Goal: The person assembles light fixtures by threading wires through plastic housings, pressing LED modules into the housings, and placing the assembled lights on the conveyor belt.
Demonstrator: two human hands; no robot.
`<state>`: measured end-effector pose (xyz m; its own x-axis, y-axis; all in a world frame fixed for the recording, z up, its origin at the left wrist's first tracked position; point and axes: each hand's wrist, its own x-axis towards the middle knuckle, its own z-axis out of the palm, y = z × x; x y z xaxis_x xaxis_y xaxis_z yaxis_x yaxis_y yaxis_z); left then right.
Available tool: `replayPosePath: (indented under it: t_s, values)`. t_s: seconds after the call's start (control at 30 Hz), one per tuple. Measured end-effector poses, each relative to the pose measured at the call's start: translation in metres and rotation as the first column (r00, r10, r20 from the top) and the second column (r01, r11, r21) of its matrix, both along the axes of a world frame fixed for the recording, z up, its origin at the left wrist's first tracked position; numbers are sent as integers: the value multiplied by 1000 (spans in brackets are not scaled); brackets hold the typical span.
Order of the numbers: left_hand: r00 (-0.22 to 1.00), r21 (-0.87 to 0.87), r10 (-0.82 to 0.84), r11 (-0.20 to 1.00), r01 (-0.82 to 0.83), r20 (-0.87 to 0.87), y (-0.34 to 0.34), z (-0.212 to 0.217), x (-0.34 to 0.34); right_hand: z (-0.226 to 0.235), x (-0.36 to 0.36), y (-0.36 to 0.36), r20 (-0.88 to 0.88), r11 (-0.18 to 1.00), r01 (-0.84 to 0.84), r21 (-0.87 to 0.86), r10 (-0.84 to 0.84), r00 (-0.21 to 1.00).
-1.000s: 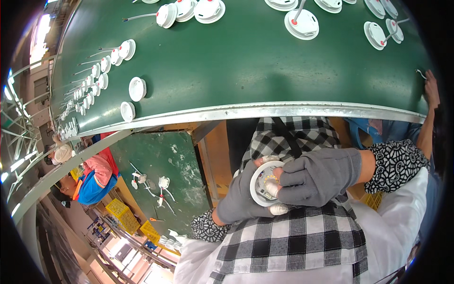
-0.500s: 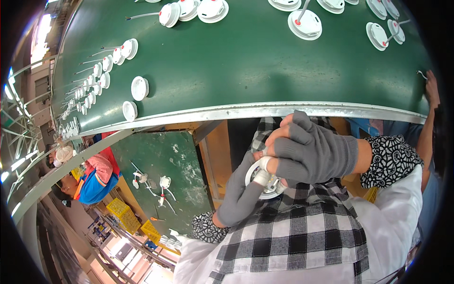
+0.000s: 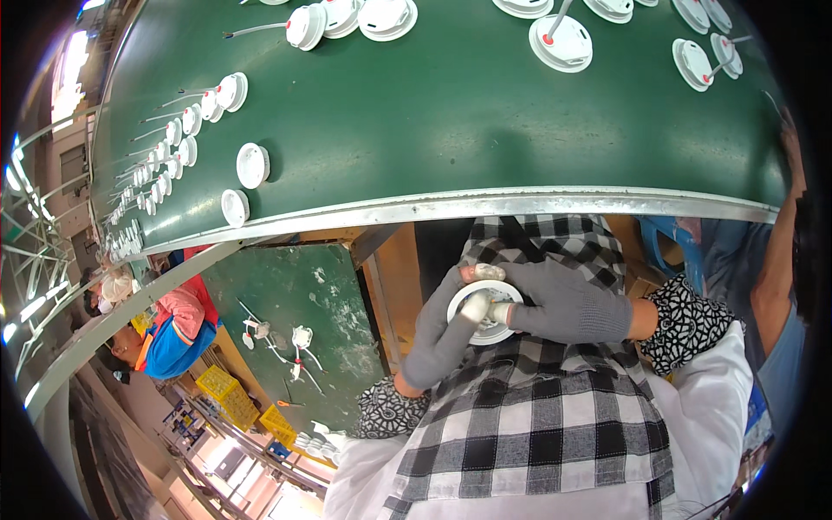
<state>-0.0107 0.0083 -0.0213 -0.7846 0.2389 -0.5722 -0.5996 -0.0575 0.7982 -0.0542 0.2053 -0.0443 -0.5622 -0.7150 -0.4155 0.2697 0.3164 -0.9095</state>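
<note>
Over my lap, in front of the checked apron, both hands grip a round white plastic housing [image 3: 464, 292] with its hollow side up. My left hand [image 3: 436, 341], in a grey fingerless glove with white wrapping on a fingertip, closes on its left side, the thumb pressing inside. From the right, my right hand [image 3: 555, 303], gloved alike, wraps the rim, its thumb reaching into the hollow. Fingers cover much of the inside, so the parts there cannot be made out.
A green worktable [image 3: 373, 130] with a metal edge [image 3: 520, 204] runs ahead. Two white round cups [image 3: 253, 165] and rows of white discs with wires stand on it. A lower green table [image 3: 299, 269] at left carries wired parts and scissors [image 3: 289, 403]. Another person's arm [image 3: 774, 260] is at right.
My right hand has come down and flattened from above the housing to its right side, uncovering more of the white rim. The other person's arm at right has shifted slightly.
</note>
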Motion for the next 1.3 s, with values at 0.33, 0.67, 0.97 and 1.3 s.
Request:
replayPosePath:
  t_s: [0.33, 0.67, 0.97, 1.3]
  values:
    - [971, 36, -236, 971, 237, -38, -11, -11, 14, 8, 11, -9, 26, 989, 143, 35, -144, 989]
    - [875, -201, -442, 892, 405, -199, -15, -13, 7, 4, 6, -5, 33, 988, 113, -107, -111, 993]
    - [913, -181, -356, 929, 322, -200, -12, -16, 12, 9, 6, -6, 31, 1000, 20, -6, -20, 999]
    - [852, -397, -427, 869, 294, -304, -7, -19, 18, -1, 25, -11, 109, 977, 199, -70, -191, 976]
